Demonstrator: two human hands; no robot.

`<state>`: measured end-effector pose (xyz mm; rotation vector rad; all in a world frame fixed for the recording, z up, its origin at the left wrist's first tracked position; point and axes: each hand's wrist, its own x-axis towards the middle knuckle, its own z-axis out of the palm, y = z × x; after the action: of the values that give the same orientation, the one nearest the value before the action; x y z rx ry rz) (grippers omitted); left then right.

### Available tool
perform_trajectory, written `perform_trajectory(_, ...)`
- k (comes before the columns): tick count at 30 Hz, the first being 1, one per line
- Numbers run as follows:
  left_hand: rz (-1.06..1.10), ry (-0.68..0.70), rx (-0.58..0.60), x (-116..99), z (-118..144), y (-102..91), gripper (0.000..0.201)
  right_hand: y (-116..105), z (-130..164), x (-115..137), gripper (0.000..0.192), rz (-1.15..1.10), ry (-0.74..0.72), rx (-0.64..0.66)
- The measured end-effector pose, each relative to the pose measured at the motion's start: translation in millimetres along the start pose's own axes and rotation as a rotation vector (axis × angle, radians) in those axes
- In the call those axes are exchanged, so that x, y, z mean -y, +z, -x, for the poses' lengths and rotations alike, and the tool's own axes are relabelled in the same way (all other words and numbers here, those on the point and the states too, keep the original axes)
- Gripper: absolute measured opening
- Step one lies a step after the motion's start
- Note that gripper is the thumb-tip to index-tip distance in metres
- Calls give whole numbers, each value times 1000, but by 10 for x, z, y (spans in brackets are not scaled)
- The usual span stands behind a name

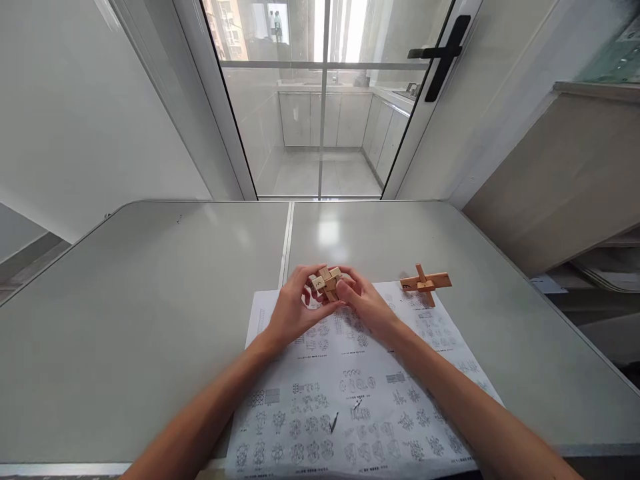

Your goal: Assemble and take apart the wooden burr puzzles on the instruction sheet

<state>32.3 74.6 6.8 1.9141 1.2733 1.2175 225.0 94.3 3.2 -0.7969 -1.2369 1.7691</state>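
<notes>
Our bare forearms point(215, 403) extend over a large white paper sheet point(320, 368) of black printed diagrams point(311, 424) on a grey table point(150, 320). In the head view, our left hand point(294, 305) and right hand point(369, 303) pinch a pale wooden interlocking-block puzzle point(325, 283) above the sheet's far edge; an orange-brown wooden cross point(425, 285) lies at the sheet's far right corner.

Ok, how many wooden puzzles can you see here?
2: a compact puzzle held between your left hand and right hand, and a cross-shaped puzzle at the far right corner of the printed sheet.
</notes>
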Motion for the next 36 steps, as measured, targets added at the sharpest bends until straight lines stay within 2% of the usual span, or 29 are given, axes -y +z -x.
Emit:
perform_trajectory(5,123,-74,15,-32,2,-10,64,34,-13,9,52,39,-37,-56)
perform_trajectory(13,81,-1,54,-16,19,7,66,-40,-60,-43,54,135,-63,-75)
perform_trajectory(20,-67,198,41,-15,37,17,62,-72,-87,9,56,139,-33,-29)
perform_trajectory(26,-140,300,23,10,41,30,62,-64,-74,56,55,135,-22,8)
perform_trajectory(31,-83,216,-13,12,23,18,62,-60,-81,33,55,113,-8,-20)
perform_trajectory(36,10,12,-86,-31,-17,-7,58,-78,-92,-7,53,96,3,-45)
